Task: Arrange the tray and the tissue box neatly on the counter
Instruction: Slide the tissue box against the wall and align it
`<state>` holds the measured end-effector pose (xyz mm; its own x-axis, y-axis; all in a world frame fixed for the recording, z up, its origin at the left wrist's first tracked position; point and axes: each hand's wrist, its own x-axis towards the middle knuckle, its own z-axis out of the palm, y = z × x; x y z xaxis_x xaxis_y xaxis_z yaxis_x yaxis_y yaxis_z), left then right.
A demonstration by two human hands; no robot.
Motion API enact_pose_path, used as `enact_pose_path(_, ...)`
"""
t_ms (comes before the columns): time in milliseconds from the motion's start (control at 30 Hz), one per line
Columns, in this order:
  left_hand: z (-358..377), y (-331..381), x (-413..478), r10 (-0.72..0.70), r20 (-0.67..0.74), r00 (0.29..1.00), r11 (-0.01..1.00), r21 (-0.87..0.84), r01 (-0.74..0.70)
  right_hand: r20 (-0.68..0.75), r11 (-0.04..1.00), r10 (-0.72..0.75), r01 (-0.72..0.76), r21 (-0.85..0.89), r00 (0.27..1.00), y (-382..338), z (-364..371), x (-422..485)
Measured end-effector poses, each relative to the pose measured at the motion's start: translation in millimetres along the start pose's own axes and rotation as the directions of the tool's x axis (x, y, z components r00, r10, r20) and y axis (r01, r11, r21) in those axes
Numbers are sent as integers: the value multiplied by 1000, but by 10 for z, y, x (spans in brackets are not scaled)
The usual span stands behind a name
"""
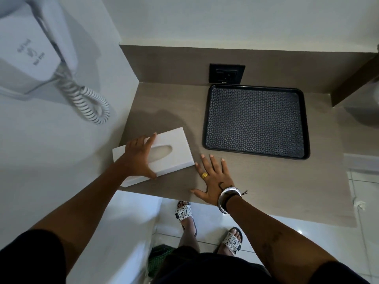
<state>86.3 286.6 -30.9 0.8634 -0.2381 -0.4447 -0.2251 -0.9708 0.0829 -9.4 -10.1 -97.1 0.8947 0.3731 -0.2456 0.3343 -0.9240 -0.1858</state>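
Observation:
A white tissue box (176,149) lies at an angle near the front left corner of the grey-brown counter (256,181). My left hand (137,158) lies across the box's top, thumb on its near edge and fingers over the far edge, gripping it. My right hand (213,179) rests flat on the counter just right of the box, fingers spread, holding nothing. A black rectangular tray (305,121) with a patterned base sits at the back right of the counter, close to the backsplash, with nothing on it.
A wall-mounted white hair dryer (34,52) with a coiled cord (90,105) hangs on the left wall. A black power outlet (226,73) sits in the backsplash behind the tray. White tiled floor and my sandalled feet show below the counter's front edge.

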Motion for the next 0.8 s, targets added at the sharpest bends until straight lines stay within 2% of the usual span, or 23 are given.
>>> enact_pose_path(133, -45, -25, 120, -170, -51, 984, 976, -145, 162, 9, 1000, 13, -13, -10, 1000, -6, -10, 1)
enact_pose_path(333, -372, -41, 408, -380, -214, 900, 900, -311, 306, 3, 1000, 16, -16, -8, 1000, -11, -5, 9)
enact_pose_path(467, -644, 47, 722, -575, -138, 807, 756, -468, 458, 4, 1000, 17, -17, -16, 1000, -4, 19, 21)
enact_pose_path(567, -757, 61, 922, -645, -60, 762, 665, -536, 521, 4, 1000, 22, -21, -23, 1000, -3, 46, 36)
enact_pose_path(700, -757, 46, 1122, -681, -13, 733, 626, -530, 572, -5, 1000, 21, -21, -11, 1000, 14, 103, 53)
enact_pose_path(800, -700, 11, 1222, -704, -33, 709, 619, -518, 590, -5, 1000, 20, -20, -20, 1000, 31, 135, 67)
